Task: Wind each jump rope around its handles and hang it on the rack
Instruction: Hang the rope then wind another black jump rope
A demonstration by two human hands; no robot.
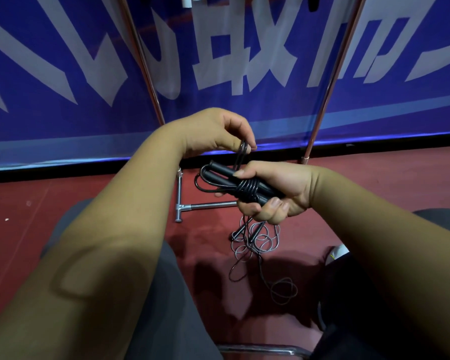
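Black handles [244, 181] are sitting gripped in the right hand [276, 193], left hand [218, 133] pinching the rope [240, 154] loop above.

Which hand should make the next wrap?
Left. The left hand pinches the free rope loop above the handles; the right hand is busy gripping them.

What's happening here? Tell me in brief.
A person is winding a black jump rope around its two handles. The right hand grips the paired handles, which already carry several turns of cord. The left hand pinches a loop of the same cord just above them. More ropes lie tangled on the red floor below, not yet wound. The rack's metal poles stand ahead, against a blue banner.
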